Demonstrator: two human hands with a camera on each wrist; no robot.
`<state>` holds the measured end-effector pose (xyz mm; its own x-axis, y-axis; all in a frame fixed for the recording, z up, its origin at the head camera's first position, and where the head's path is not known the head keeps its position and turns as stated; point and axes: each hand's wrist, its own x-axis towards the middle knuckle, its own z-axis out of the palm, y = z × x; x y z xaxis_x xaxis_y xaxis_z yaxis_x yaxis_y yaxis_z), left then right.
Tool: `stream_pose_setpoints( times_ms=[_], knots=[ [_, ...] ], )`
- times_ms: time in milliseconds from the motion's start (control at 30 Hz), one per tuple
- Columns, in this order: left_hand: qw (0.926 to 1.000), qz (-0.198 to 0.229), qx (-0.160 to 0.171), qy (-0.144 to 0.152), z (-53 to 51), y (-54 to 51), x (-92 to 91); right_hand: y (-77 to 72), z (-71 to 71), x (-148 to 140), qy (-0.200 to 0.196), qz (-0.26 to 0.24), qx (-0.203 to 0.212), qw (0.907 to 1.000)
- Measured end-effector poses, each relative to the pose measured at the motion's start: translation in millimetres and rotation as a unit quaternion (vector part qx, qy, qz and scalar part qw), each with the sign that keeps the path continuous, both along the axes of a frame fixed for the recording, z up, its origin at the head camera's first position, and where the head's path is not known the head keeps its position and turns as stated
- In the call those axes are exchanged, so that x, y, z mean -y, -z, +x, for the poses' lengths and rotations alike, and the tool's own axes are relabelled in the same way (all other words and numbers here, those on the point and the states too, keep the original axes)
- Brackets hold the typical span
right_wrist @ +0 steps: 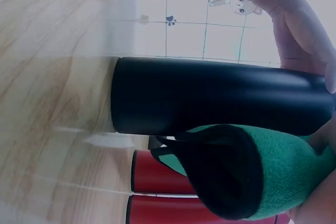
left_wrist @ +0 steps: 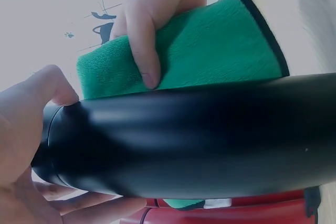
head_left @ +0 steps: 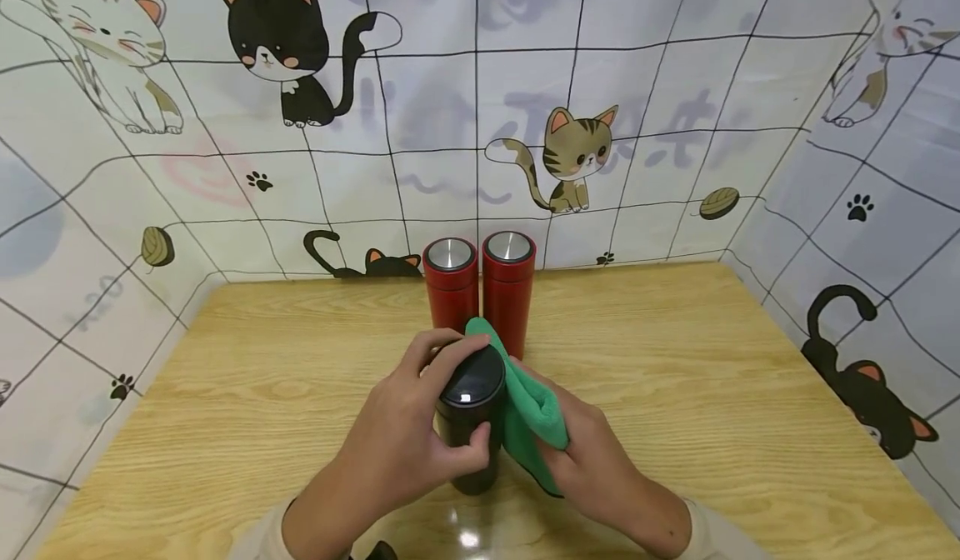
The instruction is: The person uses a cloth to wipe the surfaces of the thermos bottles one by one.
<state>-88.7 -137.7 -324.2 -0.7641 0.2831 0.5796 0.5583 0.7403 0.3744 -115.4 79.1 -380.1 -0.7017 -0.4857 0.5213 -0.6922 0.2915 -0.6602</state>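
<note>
A black thermos [head_left: 471, 427] stands upright at the middle front, its base on or very near the tabletop. My left hand [head_left: 397, 427] grips it near the dark glossy lid [head_left: 476, 374], thumb on the near side and fingers round the far side. In my right hand [head_left: 596, 464] is a folded green cloth [head_left: 534, 414] with black edging, held against the thermos's right side. The left wrist view shows the right thumb [left_wrist: 144, 51] lying over the cloth [left_wrist: 220, 45]. Part of the cloth passes behind the thermos.
Two red thermoses [head_left: 452, 289] [head_left: 510, 289] with silver-topped lids stand side by side just behind, near the back wall. The wooden table [head_left: 300, 360] is bounded by a white cat-print covering [head_left: 435, 110] at the back and both sides. A small dark object [head_left: 382, 550] shows at the bottom edge.
</note>
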Motion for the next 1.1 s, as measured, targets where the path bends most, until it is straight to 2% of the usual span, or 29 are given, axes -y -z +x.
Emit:
stream_pose_setpoints(
  times_ms=[100, 233, 333, 533, 633, 767, 967, 1100],
  knots=[
    [0.9999, -0.010, -0.006, -0.009, 1.4, -0.9, -0.6, 2.2, -0.2, -1, -0.009, -0.008, -0.005, 0.9999],
    [0.9992, -0.029, -0.011, -0.025, 3.5, -2.9, 0.5, 6.5, -1.0, 2, -0.013, 0.010, -0.001, 0.9999],
    [0.9993, -0.030, -0.004, -0.023, 4.5, -4.3, 1.0, 7.6, -0.4, 4, -0.011, 0.018, 0.009, 0.9997],
    [0.9996, -0.024, -0.010, -0.007, 3.9, -4.9, 0.2, 0.8, 2.4, 1, -0.010, -0.019, -0.001, 0.9998],
    [0.9991, -0.028, -0.028, -0.016, 2.7, -4.0, -0.1, -3.0, 2.7, -3, -0.020, -0.040, -0.012, 0.9989],
    [0.9982, -0.031, -0.039, -0.035, 1.6, -2.9, -1.2, -2.7, 0.7, -5, -0.023, -0.039, -0.021, 0.9988],
    [0.9989, -0.020, -0.020, -0.038, 3.0, -3.2, -0.2, 2.8, -0.1, -4, -0.032, -0.024, 0.010, 0.9992],
    [0.9991, -0.015, -0.021, -0.033, 3.8, -2.4, 1.0, 2.9, 0.9, -2, -0.028, -0.031, -0.004, 0.9991]
  ],
)
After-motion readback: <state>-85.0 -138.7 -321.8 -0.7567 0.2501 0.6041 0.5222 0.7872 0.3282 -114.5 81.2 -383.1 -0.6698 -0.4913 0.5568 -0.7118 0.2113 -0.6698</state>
